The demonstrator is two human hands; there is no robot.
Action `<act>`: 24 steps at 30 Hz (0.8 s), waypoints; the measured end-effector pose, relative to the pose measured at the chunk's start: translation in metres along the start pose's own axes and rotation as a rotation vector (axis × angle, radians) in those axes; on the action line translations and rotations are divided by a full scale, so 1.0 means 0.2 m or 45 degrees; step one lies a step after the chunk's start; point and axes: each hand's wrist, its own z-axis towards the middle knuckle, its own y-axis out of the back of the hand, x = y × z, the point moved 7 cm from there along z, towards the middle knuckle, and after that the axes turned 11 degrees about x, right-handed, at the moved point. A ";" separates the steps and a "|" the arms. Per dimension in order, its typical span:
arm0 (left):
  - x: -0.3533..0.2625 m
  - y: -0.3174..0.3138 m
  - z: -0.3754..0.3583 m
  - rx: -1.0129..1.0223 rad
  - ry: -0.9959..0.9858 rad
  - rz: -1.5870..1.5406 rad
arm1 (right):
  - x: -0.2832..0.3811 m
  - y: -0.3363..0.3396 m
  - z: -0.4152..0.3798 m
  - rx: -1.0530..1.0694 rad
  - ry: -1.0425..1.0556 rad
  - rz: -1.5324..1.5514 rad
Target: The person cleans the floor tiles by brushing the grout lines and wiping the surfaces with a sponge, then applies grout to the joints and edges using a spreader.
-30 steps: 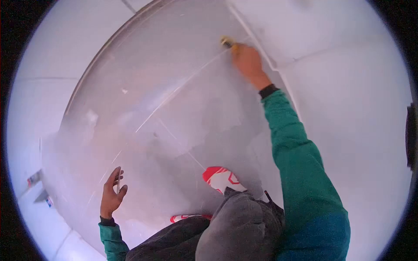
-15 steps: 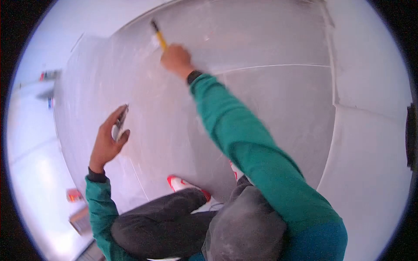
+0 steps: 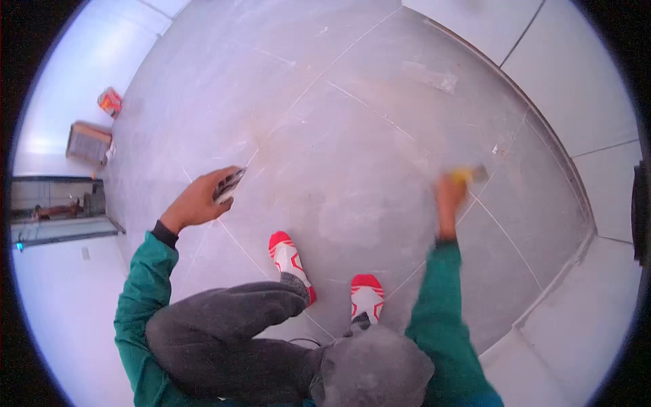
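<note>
My left hand (image 3: 203,198) holds a small dark and silvery object (image 3: 229,184) between thumb and fingers, above the grey tiled floor (image 3: 325,156); I cannot make out what it is. To the right, my right hand (image 3: 450,198) is closed round a yellow-handled tool (image 3: 466,175). Motion blurs both hand and tool, and the tool's tip points right, over the floor near a pale joint line. My feet, in white and red footwear (image 3: 367,296), are on the floor between and below the hands.
A brown box (image 3: 89,142) and a red and white packet (image 3: 110,102) lie by the left wall. Below them is a dark-framed opening (image 3: 57,207). White wall tiles (image 3: 569,88) edge the floor on the right. Small scraps (image 3: 446,83) lie on the floor.
The view has turned. My right hand with the yellow tool has swung from the upper middle to the right, nearer my body. My left hand still grips its object, and both feet now show.
</note>
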 end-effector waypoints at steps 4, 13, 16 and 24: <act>-0.07 -0.02 0.06 -0.004 0.008 -0.066 | 0.86 0.02 0.60 0.092 0.260 0.183; 0.80 -0.38 -0.27 -0.103 0.624 -0.531 | -0.02 -0.10 -0.47 1.455 1.378 -0.587; 0.90 -0.44 -0.39 -0.147 0.714 -0.645 | 0.04 -0.17 -0.54 1.897 1.238 -0.823; 0.80 -0.37 -0.31 -0.197 0.631 -0.568 | 1.68 -0.53 0.69 0.219 1.781 -0.783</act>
